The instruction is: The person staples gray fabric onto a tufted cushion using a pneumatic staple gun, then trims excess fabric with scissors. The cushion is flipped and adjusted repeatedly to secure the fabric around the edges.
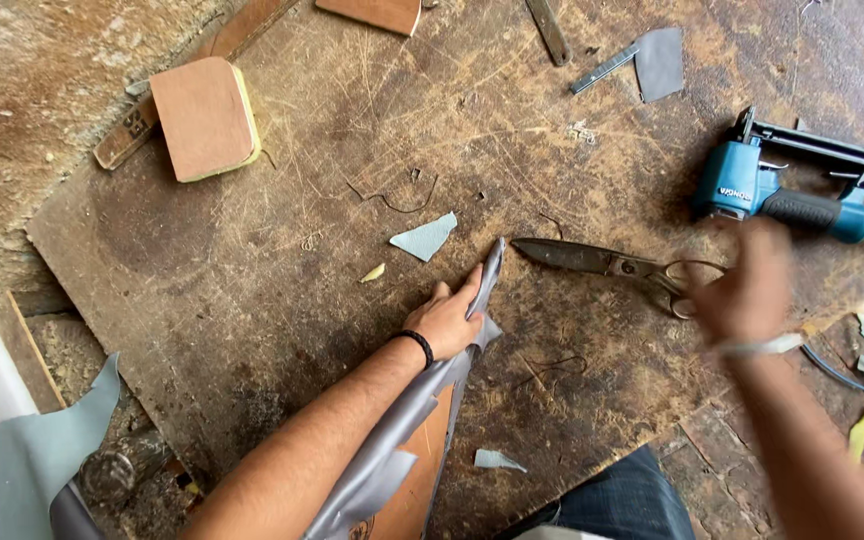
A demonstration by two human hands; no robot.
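Two hands, left hand fingers pinching grey fabric strip, blurred right hand over scissors, grip unclear.

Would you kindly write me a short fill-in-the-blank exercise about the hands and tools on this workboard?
1. The left hand grips a strip of ____ material.
2. The blurred right hand is at the handles of the ____.
3. The stapler beyond it has a ____ body.

Missing words: grey; scissors; blue

Right hand motion-blurred, grip unreadable, covering the scissors' handles; grey sheet cut off at bottom edge.
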